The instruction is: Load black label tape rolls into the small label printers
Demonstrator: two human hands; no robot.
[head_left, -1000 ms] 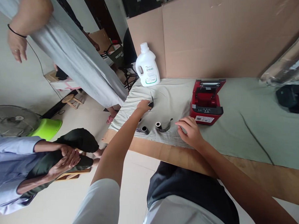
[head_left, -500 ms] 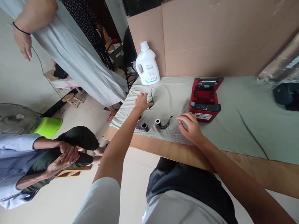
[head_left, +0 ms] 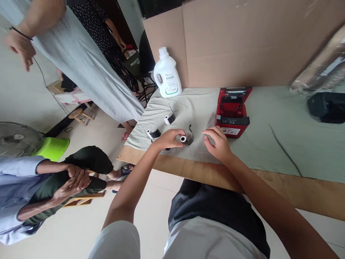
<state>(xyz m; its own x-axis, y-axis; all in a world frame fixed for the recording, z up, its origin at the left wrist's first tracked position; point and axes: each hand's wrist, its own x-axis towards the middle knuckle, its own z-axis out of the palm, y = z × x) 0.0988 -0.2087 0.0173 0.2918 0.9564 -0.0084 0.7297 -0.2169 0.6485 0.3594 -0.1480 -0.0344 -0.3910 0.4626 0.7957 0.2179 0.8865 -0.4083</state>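
My left hand has its thumb and fingers closed about a small roll of black strip with a white core. The strip's loose end curls up to the right of it. Further back lies another black roll, its tail raised, and a third roll sits to the left; one more dark piece is mostly hidden under my left hand. My right hand hovers over the front of the cloth, fingers bent and parted from the thumb, holding nothing. Just beyond it stands a red printer with its lid raised.
A white detergent bottle stands at the cloth's back left, before a cardboard panel. A black object and a plastic-wrapped package are at right. One person sits at left, hands clasped; others stand behind.
My left hand has left the back roll and come forward and right, onto the roll with the white core. My right hand stays near the printer. The view has shifted slightly.
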